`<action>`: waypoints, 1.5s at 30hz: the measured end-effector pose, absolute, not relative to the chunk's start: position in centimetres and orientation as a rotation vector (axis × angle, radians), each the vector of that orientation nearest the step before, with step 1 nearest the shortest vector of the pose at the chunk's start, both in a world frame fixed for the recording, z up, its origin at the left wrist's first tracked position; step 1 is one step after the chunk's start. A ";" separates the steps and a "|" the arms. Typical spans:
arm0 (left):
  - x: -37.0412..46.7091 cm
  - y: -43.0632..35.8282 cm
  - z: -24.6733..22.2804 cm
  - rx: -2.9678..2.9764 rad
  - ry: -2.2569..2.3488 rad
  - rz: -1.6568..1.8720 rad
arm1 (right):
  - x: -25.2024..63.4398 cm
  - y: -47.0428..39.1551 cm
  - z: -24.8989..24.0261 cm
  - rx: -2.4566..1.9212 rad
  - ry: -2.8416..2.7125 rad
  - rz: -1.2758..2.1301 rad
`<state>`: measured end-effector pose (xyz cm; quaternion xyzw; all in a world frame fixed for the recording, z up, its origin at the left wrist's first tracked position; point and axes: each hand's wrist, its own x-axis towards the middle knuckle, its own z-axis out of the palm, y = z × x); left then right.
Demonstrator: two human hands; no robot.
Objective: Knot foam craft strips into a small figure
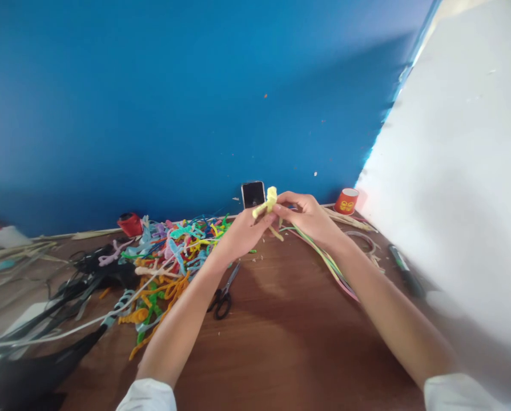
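A small yellow pipe-cleaner figure (271,197) is held up between both hands, above the far middle of the brown table (272,342). My left hand (244,231) pinches it from the left and below. From the right, my right hand (304,214) has its thumb and fingers closed on the same piece. A thinner yellowish end hangs down just below the fingers. Long green, yellow and pink stems (330,262) lie beneath my right hand and forearm.
Black scissors (223,297) lie beside my left forearm. A colourful pile of fuzzy stems (169,257) spreads leftward near black straps and a white cable. A phone (253,194), a red cup (346,201) and a marker (405,268) are farther back or right.
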<state>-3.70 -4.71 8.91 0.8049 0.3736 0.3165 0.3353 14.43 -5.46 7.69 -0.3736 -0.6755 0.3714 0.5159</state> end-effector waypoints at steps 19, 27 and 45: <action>-6.9 -4.1 11.0 1.835 1.049 1.170 | 8.7 5.5 -6.1 -1.485 -1.400 0.531; -7.9 -3.8 11.2 1.849 1.062 1.178 | 8.0 6.1 -7.1 -1.451 -1.380 0.563; -8.6 -3.3 11.0 2.223 1.502 0.877 | 8.6 6.3 -7.1 -1.490 -1.380 0.593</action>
